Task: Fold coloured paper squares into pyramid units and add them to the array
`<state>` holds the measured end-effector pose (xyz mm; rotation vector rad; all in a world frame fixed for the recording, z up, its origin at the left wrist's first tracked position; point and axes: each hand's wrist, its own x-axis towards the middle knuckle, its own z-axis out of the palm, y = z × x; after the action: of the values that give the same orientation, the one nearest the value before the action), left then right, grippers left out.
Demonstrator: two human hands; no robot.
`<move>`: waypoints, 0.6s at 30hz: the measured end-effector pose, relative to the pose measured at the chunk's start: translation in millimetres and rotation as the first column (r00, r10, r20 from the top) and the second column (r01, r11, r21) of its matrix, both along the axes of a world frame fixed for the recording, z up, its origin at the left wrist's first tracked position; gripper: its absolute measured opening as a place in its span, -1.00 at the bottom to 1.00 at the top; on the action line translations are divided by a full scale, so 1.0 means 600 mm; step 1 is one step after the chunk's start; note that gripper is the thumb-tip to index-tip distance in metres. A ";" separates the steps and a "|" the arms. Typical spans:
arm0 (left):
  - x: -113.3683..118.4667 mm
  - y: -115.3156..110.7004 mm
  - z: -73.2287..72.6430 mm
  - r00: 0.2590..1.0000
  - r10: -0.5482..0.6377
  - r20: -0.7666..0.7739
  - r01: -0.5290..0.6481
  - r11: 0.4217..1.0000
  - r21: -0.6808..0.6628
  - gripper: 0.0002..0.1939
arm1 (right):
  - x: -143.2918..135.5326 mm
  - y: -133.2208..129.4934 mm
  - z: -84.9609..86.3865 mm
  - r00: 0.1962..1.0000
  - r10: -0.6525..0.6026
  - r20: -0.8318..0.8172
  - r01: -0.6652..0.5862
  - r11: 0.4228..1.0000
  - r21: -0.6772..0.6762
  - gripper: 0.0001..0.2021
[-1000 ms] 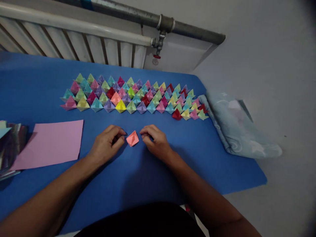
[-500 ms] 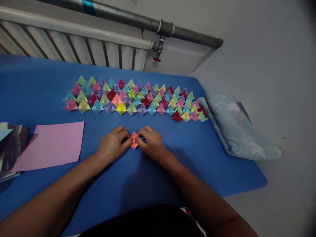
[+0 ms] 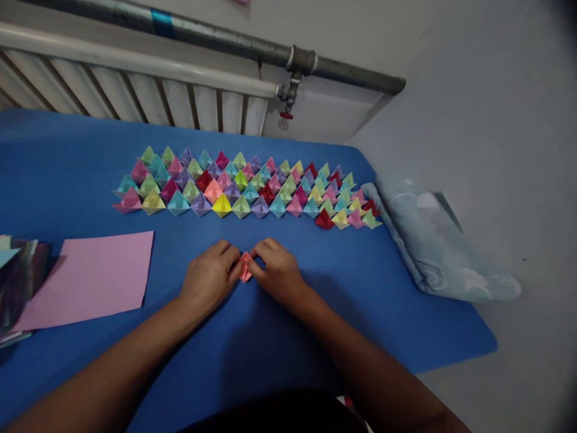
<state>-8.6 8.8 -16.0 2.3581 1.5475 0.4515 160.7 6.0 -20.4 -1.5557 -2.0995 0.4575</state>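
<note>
A small folded coral-pink paper boat [image 3: 246,267] is held low over the blue table [image 3: 189,373], or rests on it; I cannot tell which. My left hand [image 3: 211,273] pinches its left side, and my right hand [image 3: 277,270] pinches its right side. The fingertips hide both of its sides, while the creased middle shows between them. Beyond my hands stand several rows of folded paper boats [image 3: 221,205] in many colours, packed closely together.
To the left lies a flat pink paper sheet [image 3: 99,276], beside a stack of coloured papers [image 3: 27,270]. A folded light-blue patterned cloth [image 3: 428,246] sits at the right edge. A white radiator [image 3: 171,102] and a metal pipe [image 3: 225,45] run behind the table.
The view has tilted slightly upward, so everything sits a little lower. The left hand's fingers have closed further over the boat's left side. Both hands keep their hold.
</note>
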 end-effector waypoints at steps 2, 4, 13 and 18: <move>0.000 0.001 0.000 1.000 -0.008 0.007 0.008 1.000 0.010 -0.72 | 0.001 0.002 0.001 1.000 0.012 -0.003 -0.012 1.000 -0.009 -0.91; 0.000 0.003 0.000 1.000 -0.005 0.015 0.005 1.000 -0.007 -0.72 | 0.002 0.003 0.004 1.000 0.017 -0.008 -0.017 0.999 -0.036 -0.91; -0.016 0.003 -0.007 0.970 0.022 0.240 -0.001 0.996 -0.086 -0.75 | 0.040 -0.014 0.009 0.916 -0.119 -0.384 0.089 0.992 -0.093 -0.88; -0.036 -0.001 -0.004 0.915 0.076 0.396 -0.035 0.993 -0.112 -0.70 | 0.061 -0.059 0.007 0.890 -0.161 -0.427 0.157 0.987 -0.045 -0.90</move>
<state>-30.4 7.9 -18.2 1.9893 1.4071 0.7920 197.3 -29.5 -16.4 -1.4574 -1.6221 0.6819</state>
